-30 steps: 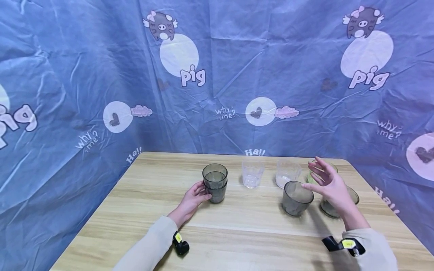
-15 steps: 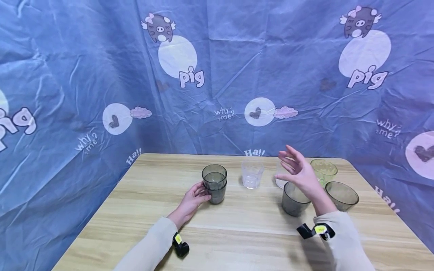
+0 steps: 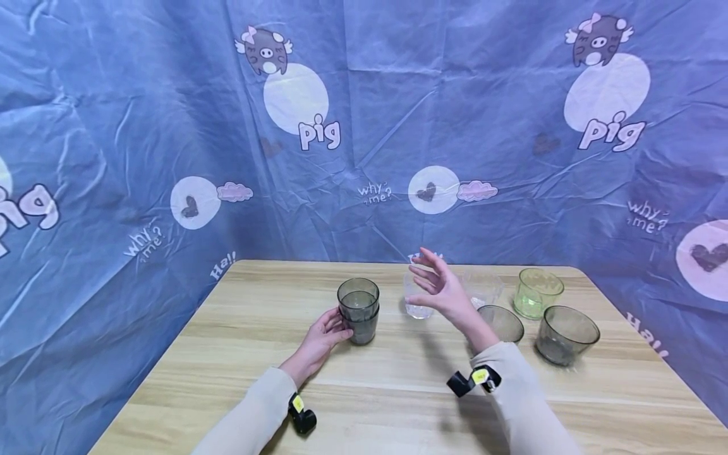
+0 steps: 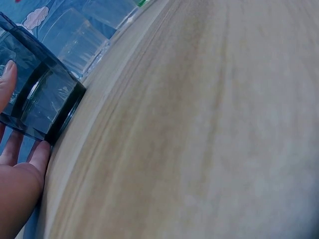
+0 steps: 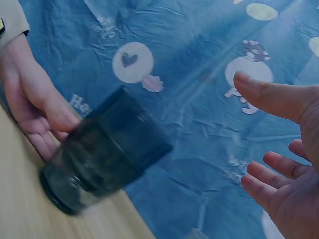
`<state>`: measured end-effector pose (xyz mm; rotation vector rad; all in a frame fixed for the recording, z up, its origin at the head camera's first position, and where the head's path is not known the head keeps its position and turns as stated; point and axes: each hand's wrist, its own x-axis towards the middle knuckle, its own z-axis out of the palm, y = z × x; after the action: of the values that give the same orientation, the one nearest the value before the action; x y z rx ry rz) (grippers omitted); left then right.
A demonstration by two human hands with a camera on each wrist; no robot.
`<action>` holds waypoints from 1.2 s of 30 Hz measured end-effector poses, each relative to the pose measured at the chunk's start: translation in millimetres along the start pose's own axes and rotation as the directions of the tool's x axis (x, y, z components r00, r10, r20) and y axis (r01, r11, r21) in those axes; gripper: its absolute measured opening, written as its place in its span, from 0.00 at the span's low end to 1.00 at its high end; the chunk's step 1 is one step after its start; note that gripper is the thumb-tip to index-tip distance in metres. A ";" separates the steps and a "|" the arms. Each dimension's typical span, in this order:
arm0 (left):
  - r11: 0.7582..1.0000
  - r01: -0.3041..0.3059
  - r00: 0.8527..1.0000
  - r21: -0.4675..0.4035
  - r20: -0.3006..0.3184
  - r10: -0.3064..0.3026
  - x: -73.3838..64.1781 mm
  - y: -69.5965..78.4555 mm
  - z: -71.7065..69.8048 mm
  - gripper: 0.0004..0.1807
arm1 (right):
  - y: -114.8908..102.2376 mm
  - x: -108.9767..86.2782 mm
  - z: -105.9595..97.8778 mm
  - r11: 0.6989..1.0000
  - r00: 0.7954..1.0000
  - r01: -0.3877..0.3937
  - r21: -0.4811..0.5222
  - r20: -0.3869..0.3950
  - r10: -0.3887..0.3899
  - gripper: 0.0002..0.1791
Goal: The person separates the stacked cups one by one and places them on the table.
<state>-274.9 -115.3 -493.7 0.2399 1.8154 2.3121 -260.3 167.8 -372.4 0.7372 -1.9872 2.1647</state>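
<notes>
Two smoky grey cups, one nested in the other, form a stack [image 3: 358, 313] upright on the table. My left hand [image 3: 320, 341] holds the stack low on its left side, thumb in front and fingers behind. In the left wrist view the cups [image 4: 47, 94] appear at the left edge, with the thumb against them. My right hand [image 3: 446, 297] hovers right of the stack, thumb and fingers spread apart with nothing between them. It partly covers a clear cup [image 3: 419, 311] in the head view. From the right wrist view, the stack [image 5: 99, 154] stands apart from the right hand's fingertips.
Another clear cup [image 3: 482, 284] and a green cup [image 3: 531, 300] stand toward the back right. Two single smoky grey cups, one partly behind the right forearm [image 3: 503, 322] and one farther right [image 3: 563, 341], are nearer. A blue patterned curtain [image 3: 387, 126] hangs behind the wooden table [image 3: 227, 354].
My right hand has moved left, from above the single grey cups at the right toward the stack, staying spread. My left hand keeps its hold on the stack in the same place.
</notes>
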 end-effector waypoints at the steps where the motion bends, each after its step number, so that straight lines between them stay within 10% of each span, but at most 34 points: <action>1: 1.000 0.001 1.000 0.000 0.000 -0.001 0.1 -0.1 -0.1 0.39 | 2.5 1.4 4.2 1.000 1.000 -0.007 0.006 0.008 0.007 0.58; 36: 1.000 -0.011 1.000 -0.025 -0.001 0.011 -2.6 0.2 0.9 0.38 | 64.2 14.7 81.9 0.946 0.987 -0.156 -0.283 -0.071 0.142 0.55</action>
<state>-272.2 -115.2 -493.3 0.2459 1.7892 2.3407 -276.3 76.8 -422.5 0.4994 -2.3296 1.8810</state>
